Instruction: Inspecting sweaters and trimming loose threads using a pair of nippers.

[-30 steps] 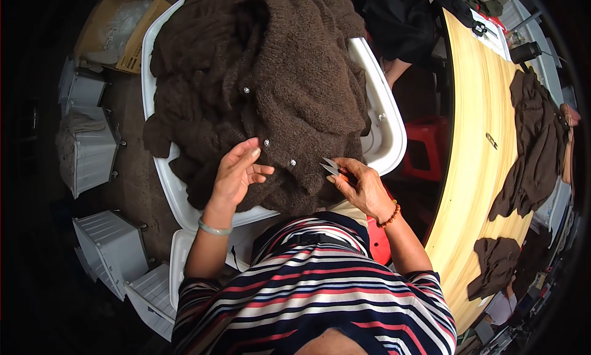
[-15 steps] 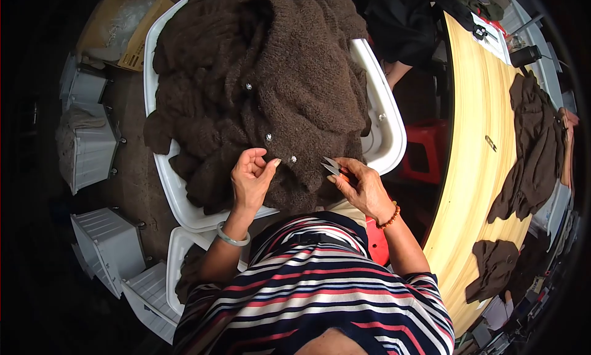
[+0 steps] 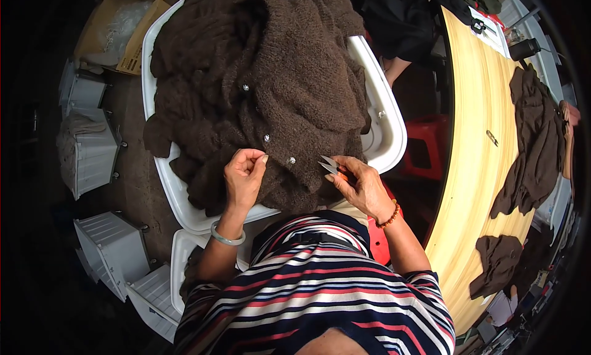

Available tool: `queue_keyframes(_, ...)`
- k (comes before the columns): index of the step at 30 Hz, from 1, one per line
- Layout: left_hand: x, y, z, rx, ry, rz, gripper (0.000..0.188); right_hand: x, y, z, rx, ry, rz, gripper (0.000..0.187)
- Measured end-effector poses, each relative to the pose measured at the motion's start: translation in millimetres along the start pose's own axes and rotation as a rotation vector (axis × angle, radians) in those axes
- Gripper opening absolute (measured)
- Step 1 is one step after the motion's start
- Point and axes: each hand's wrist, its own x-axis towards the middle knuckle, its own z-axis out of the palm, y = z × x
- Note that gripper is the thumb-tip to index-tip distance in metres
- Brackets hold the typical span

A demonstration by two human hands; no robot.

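Note:
A dark brown knitted garment (image 3: 314, 84) lies heaped in a large white tub (image 3: 385, 124), with several shiny silvery buttons (image 3: 292, 160) showing on it. My right hand (image 3: 360, 185) holds thread snips (image 3: 329, 165), their two pointed blades apart and directed left over the knit. Left of them, my left hand (image 3: 244, 179) is closed in a pinch, thumb against forefinger, just above the garment's near part. Whatever sits between those fingertips, if anything, is too small to make out.
Grey plastic bins (image 3: 111, 244) and an open cardboard box (image 3: 120, 32) stand at the left. To the right runs a wooden table (image 3: 471, 108) carrying brown knit pieces (image 3: 529, 139). A red stool (image 3: 425, 147) is beside it. Other people are partly visible at the far right and top.
My left hand has drawn a little to the left, away from the snips, and its thumb and forefinger are now pressed together. The right hand has barely moved and the blades remain apart.

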Motion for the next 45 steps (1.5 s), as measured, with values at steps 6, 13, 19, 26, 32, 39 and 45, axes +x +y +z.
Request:
queue_keyframes(6,0.0,11.6,-13.6,-0.174,-0.052,-0.124,0.003,9.8,-10.2,2.8,0.01,-0.059,-0.019,0.037)
queue_keyframes(13,-4.6,20.1,-17.5,-0.342,-0.118,-0.19,0.003,23.1,-15.9,13.2,-0.031,-0.078,-0.148,0.037)
queue_keyframes(19,-9.6,28.0,-22.5,-0.363,-0.123,-0.135,0.003,36.8,-23.2,22.4,-0.037,-0.093,-0.192,0.037)
queue_keyframes(26,-10.0,19.6,-26.0,-0.172,-0.181,-0.223,0.009,43.3,-16.8,24.1,-0.102,-0.043,-0.226,0.032)
queue_keyframes(32,3.2,0.8,7.1,0.052,-0.025,-0.009,0.012,36.0,-8.1,16.6,-0.083,-0.045,-0.12,0.033)
queue_keyframes(39,11.2,8.8,-7.0,-0.077,0.038,-0.036,0.006,30.2,0.8,11.1,-0.079,-0.009,-0.114,0.031)
queue_keyframes(45,2.9,14.5,-24.5,-0.187,0.096,0.004,0.007,25.5,7.5,5.6,-0.065,-0.013,-0.056,0.032)
